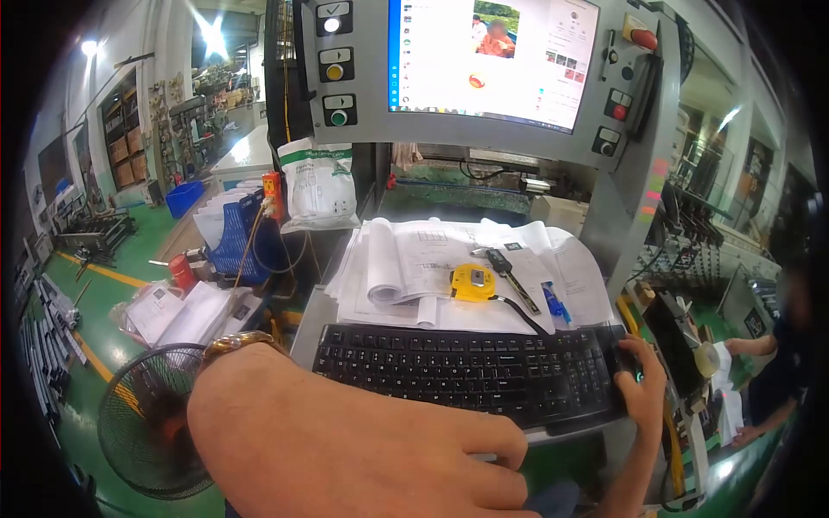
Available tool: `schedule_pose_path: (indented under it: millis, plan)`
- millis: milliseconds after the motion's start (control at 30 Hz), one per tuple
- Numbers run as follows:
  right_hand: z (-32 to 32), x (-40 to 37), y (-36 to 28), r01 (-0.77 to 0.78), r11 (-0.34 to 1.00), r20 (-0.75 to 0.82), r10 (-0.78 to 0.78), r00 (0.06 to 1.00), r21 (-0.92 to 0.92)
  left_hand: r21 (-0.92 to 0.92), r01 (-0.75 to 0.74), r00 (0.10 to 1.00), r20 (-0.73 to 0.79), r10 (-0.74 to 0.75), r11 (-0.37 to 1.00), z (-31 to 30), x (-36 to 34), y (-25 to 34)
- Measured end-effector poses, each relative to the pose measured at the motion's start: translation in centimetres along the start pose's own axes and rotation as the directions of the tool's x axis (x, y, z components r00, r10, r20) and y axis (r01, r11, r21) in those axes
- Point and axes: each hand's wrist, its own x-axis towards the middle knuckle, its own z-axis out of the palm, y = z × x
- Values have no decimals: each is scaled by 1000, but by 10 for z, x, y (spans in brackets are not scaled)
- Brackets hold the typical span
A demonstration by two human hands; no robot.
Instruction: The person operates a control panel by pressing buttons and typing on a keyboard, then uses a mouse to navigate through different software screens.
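Observation:
My left hand (406, 453) is large in the foreground, in front of the keyboard (449, 367), with a gold-coloured watch (237, 345) at the wrist. Its fingers curl down and inward, so whatever they hold, if anything, is hidden. At the keyboard's right end, my right hand (643, 388) grips a dark computer mouse (637, 373) with a small greenish light. Behind the keyboard are printed papers (423, 255), some rolled. On them lie a yellow tape measure (472, 283), a dark caliper-like tool (514, 281) and a blue pen (557, 304).
A lit monitor (492, 78) stands above, with buttons on its frame. A white bag (319, 186) hangs at left, near a blue bin (237, 246). A black fan (160, 423) and papers (190, 315) are lower left. At right, a person (777, 363) handles papers.

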Motion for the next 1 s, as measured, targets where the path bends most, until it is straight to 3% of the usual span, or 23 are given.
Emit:
schedule_pose_path:
  millis: [100,167,267,333,400,500,567,967,1000]
  plan:
    - [2,-1,-2,-11,1000,-13,11,1000,9,-130,94,988,134,-77,987,-10,2,4]
    - [2,-1,0,-11,1000,-11,11,1000,27,-338,296,907,394,-152,893,-40,16,8]
    - [1,-1,-1,-5,1000,-11,6,1000,23,-333,305,908,384,-167,892,-40,17,9]
    - [1,-1,-2,-3,1000,-12,3,1000,17,-142,100,993,72,-91,985,-7,7,3]
    - [1,-1,-3,-3,1000,-14,4,1000,15,-38,45,998,-49,-47,998,3,2,3]
    - [1,-1,-8,-23,1000,-8,23,1000,17,-158,153,980,154,-129,975,-25,12,10]
    - [1,-1,-7,-25,999,-13,26,1000,22,-299,284,893,428,-138,911,-45,18,8]
    - [0,-1,-2,-14,1000,-17,14,1000,13,-235,284,898,405,-172,929,-46,17,13]
    - [0,-1,-1,-14,1000,-19,14,1000,19,-143,162,957,263,-120,976,-35,13,9]
